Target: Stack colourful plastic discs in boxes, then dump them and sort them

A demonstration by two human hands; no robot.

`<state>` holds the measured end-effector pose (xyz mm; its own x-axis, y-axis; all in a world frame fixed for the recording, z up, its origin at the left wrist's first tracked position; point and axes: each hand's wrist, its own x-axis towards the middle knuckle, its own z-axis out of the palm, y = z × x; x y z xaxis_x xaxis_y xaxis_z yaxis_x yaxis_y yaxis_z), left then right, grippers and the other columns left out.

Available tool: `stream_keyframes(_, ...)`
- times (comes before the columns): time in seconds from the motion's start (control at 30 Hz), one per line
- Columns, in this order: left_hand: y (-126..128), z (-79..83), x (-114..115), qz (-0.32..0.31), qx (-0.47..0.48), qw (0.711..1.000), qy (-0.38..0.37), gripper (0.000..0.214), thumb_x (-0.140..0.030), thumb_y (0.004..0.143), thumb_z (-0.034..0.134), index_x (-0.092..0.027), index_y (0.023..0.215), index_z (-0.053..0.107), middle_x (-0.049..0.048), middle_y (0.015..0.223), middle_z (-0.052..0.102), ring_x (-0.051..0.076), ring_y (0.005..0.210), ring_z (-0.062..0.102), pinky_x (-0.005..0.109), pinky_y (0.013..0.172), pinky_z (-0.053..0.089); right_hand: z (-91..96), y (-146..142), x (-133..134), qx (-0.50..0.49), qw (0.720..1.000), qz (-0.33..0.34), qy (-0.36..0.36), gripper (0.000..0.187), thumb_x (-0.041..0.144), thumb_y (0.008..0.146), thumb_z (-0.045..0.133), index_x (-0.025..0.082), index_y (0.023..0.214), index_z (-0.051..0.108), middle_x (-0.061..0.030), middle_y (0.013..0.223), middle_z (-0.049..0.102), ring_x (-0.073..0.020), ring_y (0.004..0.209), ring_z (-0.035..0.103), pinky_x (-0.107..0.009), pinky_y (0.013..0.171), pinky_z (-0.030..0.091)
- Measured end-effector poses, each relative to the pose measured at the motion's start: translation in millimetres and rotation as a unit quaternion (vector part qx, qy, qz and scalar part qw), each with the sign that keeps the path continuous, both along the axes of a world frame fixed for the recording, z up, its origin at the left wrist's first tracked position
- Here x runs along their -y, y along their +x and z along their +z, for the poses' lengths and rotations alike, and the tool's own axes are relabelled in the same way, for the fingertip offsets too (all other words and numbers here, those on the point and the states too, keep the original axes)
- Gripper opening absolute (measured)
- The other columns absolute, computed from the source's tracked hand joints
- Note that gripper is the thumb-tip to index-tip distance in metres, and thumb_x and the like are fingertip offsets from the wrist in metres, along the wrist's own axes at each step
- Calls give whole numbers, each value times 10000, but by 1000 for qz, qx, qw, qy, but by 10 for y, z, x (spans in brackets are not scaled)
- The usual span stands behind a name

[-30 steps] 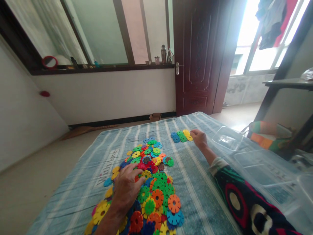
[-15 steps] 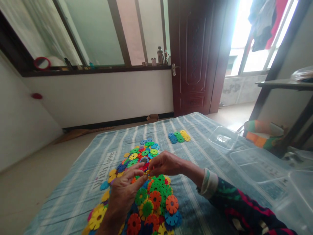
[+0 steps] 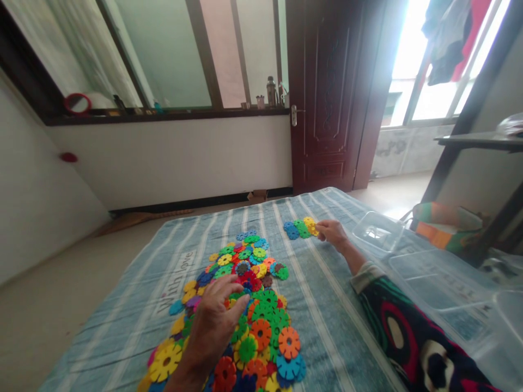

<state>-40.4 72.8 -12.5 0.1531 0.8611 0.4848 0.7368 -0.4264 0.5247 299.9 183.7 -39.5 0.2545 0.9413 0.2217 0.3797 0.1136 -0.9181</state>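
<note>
A long heap of notched plastic flower discs (image 3: 265, 321) in many colours spreads over a striped cloth. Above its middle hovers my left hand (image 3: 216, 310), thumb and fingers apart with nothing between them. Farther back and to the right, three short groups of discs lie side by side: blue discs (image 3: 291, 231), green discs (image 3: 303, 229) and yellow discs (image 3: 309, 224). My right hand (image 3: 333, 234) is at the right side of this row, its fingertips pinched on a yellow disc (image 3: 315, 230) at the yellow group. The fingers partly hide that disc.
Clear plastic containers (image 3: 378, 231) stand along the right side of the striped cloth (image 3: 327, 305). A dark red door (image 3: 327, 98) and a window ledge (image 3: 175, 115) with small items are beyond. A shelf (image 3: 482, 140) juts in at the right.
My right hand has left the heap and moved right and away, bringing a yellow disc to the row of groups. My left hand has stayed over the heap, its fingers now parted.
</note>
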Motion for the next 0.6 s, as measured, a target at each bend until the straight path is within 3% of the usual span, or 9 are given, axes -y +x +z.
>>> stream_keyframes(0.37, -69, -2, -31, 15, -57, 998, 9, 177, -342, 706, 616, -205, 755, 718, 126, 1064, 702, 311, 1077, 606, 494, 988, 455, -225, 177, -166, 182, 978, -77, -72, 269, 278, 784, 506, 171, 653, 714, 23, 463, 583, -107, 508, 557, -192, 525, 364)
stream_keyframes(0.6, -58, 83, 32, 28, -142, 989, -37, 153, -270, 709, 618, -187, 770, 731, 132, 1112, 692, 313, 1140, 572, 483, 1016, 430, -256, 153, -178, 282, 946, -120, -103, 300, 285, 814, 498, 185, 909, 764, -87, 818, 731, -207, 813, 649, -249, 649, 405)
